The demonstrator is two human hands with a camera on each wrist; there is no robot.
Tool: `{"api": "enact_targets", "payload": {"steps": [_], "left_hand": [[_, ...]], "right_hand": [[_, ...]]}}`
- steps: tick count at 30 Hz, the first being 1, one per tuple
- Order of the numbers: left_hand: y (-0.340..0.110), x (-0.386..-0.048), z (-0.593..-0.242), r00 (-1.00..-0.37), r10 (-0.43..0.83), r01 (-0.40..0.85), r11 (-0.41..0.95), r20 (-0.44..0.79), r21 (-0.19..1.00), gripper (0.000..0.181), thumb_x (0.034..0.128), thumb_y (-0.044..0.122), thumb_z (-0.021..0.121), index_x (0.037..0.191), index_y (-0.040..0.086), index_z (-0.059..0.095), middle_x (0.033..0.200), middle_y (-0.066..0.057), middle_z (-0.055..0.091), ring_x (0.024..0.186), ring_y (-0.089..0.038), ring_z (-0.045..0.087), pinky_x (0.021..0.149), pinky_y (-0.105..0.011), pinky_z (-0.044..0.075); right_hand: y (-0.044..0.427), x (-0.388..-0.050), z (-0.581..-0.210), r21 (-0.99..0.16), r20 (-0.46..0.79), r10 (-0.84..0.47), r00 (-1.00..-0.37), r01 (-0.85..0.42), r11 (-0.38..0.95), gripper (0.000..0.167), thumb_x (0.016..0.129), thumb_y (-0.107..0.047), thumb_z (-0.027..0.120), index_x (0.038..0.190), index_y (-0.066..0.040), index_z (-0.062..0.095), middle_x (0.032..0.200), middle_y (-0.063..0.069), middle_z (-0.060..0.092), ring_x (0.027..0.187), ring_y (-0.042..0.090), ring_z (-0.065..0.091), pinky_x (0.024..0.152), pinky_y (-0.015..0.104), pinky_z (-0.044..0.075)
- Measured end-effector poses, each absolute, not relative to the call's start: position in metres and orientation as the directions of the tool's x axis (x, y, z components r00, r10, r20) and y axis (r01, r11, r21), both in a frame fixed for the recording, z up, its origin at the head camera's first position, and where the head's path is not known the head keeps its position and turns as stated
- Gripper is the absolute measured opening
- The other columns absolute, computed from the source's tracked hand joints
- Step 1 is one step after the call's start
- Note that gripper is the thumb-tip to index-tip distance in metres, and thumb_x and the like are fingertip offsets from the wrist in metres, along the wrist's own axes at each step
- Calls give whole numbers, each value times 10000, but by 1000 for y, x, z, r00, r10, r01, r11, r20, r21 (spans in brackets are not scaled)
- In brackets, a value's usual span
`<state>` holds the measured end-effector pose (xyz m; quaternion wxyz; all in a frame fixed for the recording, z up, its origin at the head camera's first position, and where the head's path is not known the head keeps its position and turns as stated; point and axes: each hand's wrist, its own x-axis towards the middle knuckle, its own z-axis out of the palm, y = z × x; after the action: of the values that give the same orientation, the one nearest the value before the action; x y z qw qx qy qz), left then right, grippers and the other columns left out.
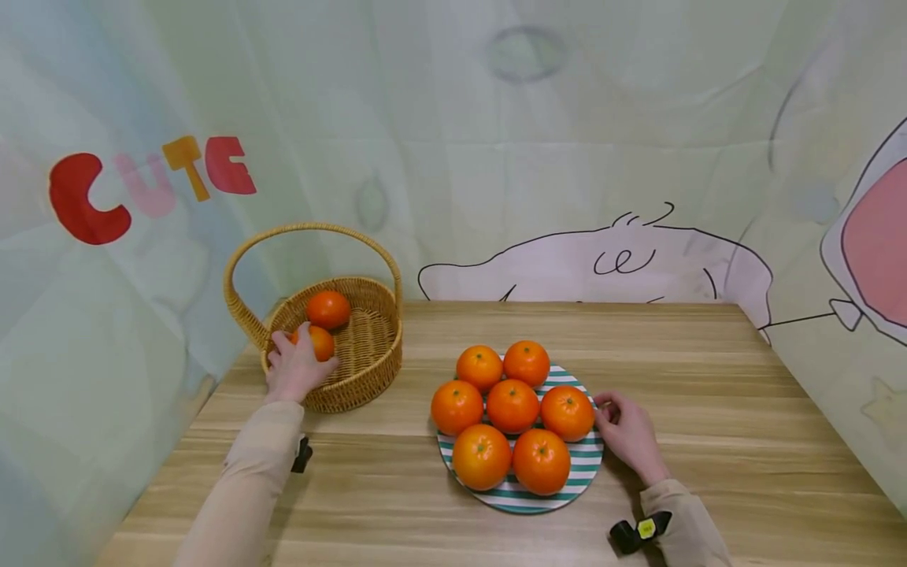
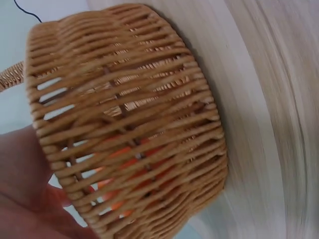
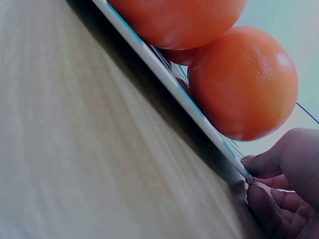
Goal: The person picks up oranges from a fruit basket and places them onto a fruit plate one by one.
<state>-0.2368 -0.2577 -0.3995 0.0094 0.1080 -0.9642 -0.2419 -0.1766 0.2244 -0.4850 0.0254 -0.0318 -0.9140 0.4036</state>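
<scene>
In the head view, my left hand point(image 1: 298, 366) is inside the wicker basket point(image 1: 383, 370), with fingers and thumb around an orange point(image 1: 323, 344). Another orange point(image 1: 329, 309) lies just behind it on the basket floor. The left wrist view shows the woven basket wall point(image 2: 134, 99) covering most of that fruit, with part of the left hand point(image 2: 25, 184) at the rim. On the right, several oranges point(image 1: 513, 406) sit on a striped green-and-white plate point(image 1: 520, 502). My right hand point(image 1: 631, 433) pinches the plate's right rim, thumb on top and fingers below, seen in the right wrist view.
The basket's tall arched handle point(image 1: 312, 227) rises over its opening. Both stand on a wooden table point(image 1: 397, 480), the plate right of the basket. A printed cloth point(image 1: 453, 157) hangs behind and at the sides.
</scene>
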Motion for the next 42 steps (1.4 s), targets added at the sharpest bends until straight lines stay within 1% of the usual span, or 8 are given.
{"api": "enact_targets", "payload": {"steps": [5,13,17,21,27,33,37,42], "left_hand": [[-260,-239,-399,-977,-213,-198,876,-16,439,762,930,280,648,1527,17,253,1450,-416,124,1239,-650,328,935,-733,405],[-257,-243,-397,-989,-140,-149,896,-52,419,659,918,249,647,1464,88,314,1402,-404,287,1185,-647,410,879,-754,412],[-252,-245,-395,-989,-84,-128,903,-123,409,710,902,292,673,1482,94,316,1376,-414,358,1169,-650,462,895,-722,415],[-251,-245,-399,-983,-71,-134,910,-170,391,754,897,347,687,1498,79,318,1342,-418,439,1167,-646,489,886,-705,424],[-251,-245,-404,-987,-91,-137,904,-131,405,699,881,356,714,1429,79,379,1287,-397,481,1126,-631,516,875,-688,437],[-249,-243,-406,-993,-110,-121,889,-50,441,661,854,356,756,1321,103,364,1281,-375,414,1045,-644,527,833,-687,454],[-249,-243,-406,-993,-120,-106,882,0,460,675,853,360,749,1338,107,353,1283,-367,402,1001,-617,534,801,-667,458],[-248,-244,-406,-992,-123,-98,882,24,461,684,865,367,730,1390,101,381,1304,-359,410,994,-604,546,797,-665,469]], "right_hand": [[224,-177,-485,-740,22,82,-996,39,672,233,913,-50,602,1124,39,645,810,96,567,711,178,486,601,220,374],[226,-177,-485,-744,25,80,-997,35,667,235,914,-47,605,1129,40,642,813,99,567,711,179,485,602,221,376],[226,-177,-486,-745,31,80,-996,31,666,231,913,-45,606,1124,41,642,809,99,567,707,178,485,601,220,375],[225,-178,-486,-747,31,76,-997,27,664,230,908,-42,607,1118,43,644,808,98,565,711,178,486,606,216,377],[225,-178,-485,-745,31,73,-997,26,667,228,907,-43,608,1116,42,643,806,95,562,709,178,483,604,216,374],[224,-177,-485,-744,31,71,-997,24,668,230,908,-47,610,1117,42,642,810,97,567,712,178,485,606,219,375],[224,-177,-485,-744,26,75,-997,31,668,233,908,-48,607,1120,43,640,810,95,564,711,177,483,603,220,375],[225,-177,-486,-738,38,79,-996,25,674,225,902,-46,606,1106,42,644,797,95,563,700,175,482,605,216,373]]}}
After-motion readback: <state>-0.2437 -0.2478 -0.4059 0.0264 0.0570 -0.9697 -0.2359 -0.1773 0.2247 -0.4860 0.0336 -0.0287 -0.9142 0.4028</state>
